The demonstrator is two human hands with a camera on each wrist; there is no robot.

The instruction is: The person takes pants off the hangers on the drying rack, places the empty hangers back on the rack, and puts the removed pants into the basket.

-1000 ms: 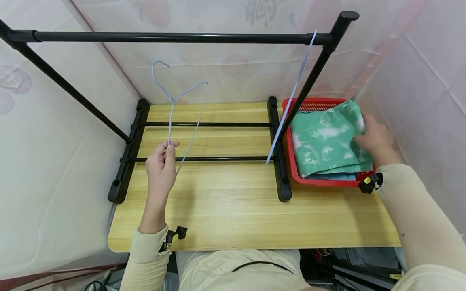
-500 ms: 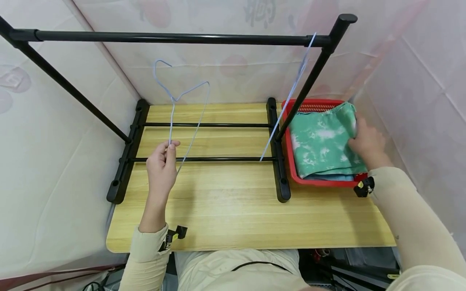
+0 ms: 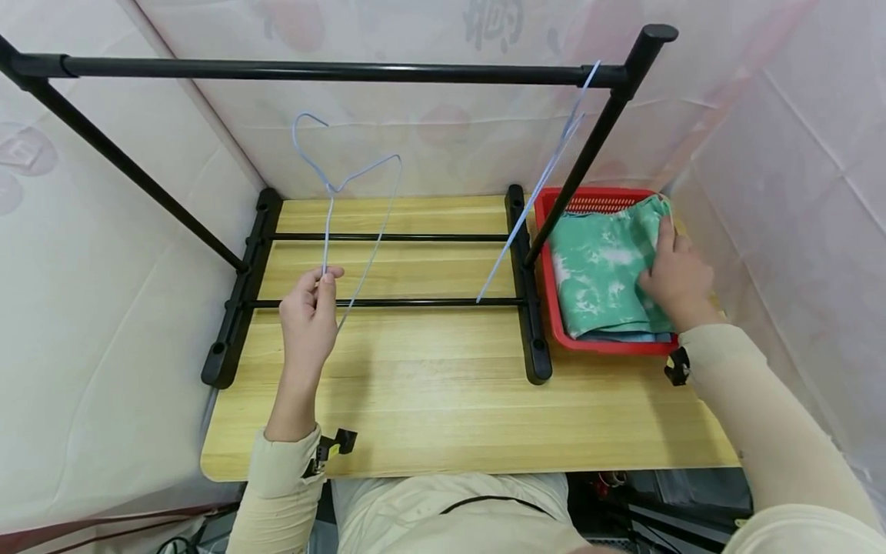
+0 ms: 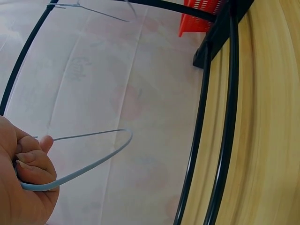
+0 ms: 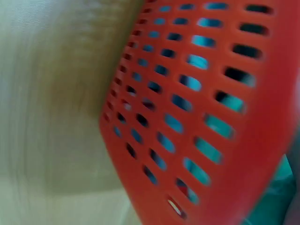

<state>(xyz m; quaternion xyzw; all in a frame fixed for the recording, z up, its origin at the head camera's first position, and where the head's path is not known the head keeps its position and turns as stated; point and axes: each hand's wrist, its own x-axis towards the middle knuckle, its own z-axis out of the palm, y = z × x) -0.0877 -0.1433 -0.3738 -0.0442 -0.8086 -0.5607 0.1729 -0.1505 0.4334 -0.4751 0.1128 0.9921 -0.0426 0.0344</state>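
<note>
A thin light-blue wire hanger (image 3: 349,181) is held upright, hook at the top, by one side wire between the thumb and fingers of my left hand (image 3: 308,323). In the left wrist view, curled fingers (image 4: 35,166) wrap part of that hanger (image 4: 89,165). My right hand (image 3: 681,281) lies at the right side of a folded green-and-white tie-dye cloth (image 3: 605,265), with its index finger and thumb extended on it. The cloth fills a red plastic basket (image 3: 554,296). The right wrist view shows mostly the basket's perforated wall (image 5: 154,108); the fingers are hidden there.
A black garment rack stands on the wooden table (image 3: 443,400), its top bar (image 3: 332,71) running across the back. Another light-blue hanger (image 3: 529,204) hangs at the bar's right end, beside the slanted post (image 3: 581,169). Blue fabric (image 3: 623,337) shows beneath the green cloth.
My right hand has moved left from the basket's right edge onto the cloth. The hanging hanger has turned, its lower end swinging left. My left hand stays almost still with its hanger.
</note>
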